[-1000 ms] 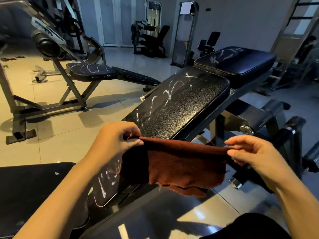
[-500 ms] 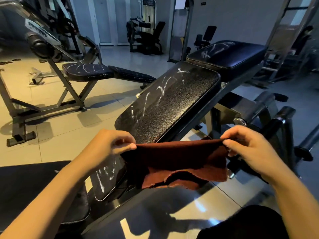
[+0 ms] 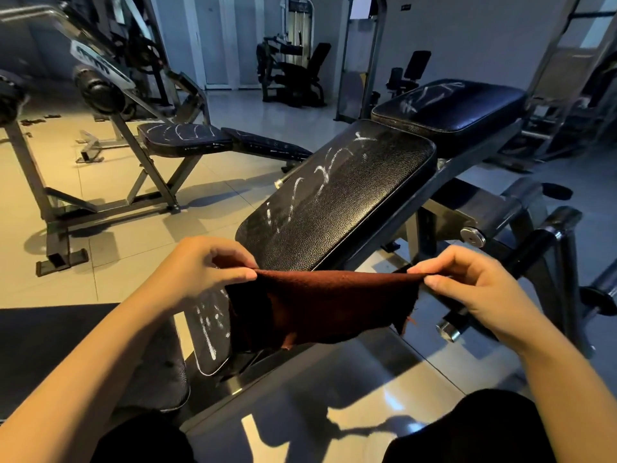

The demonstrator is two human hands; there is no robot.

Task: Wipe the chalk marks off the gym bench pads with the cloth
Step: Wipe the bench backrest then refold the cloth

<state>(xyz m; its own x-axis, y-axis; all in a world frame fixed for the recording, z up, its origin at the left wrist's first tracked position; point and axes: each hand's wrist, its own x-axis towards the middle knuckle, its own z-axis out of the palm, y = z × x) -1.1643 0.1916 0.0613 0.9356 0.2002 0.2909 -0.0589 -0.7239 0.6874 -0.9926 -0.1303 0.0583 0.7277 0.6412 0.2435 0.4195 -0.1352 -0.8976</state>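
The cloth (image 3: 320,305) is being pinched at its top corners by the left hand (image 3: 200,269) and right hand (image 3: 474,289). The chalky pad (image 3: 337,198) is lying just beyond, stretching away up-right.

Two bare forearms reach into view from the seven and five o'clock corners, ending in the left hand (image 3: 197,272) and right hand (image 3: 474,289), with no sleeves, watch, rings or gloves visible. Short, unpainted fingernails show on both thumbs. Dark, plain black clothing covers the knees at the bottom edge, near six o'clock.
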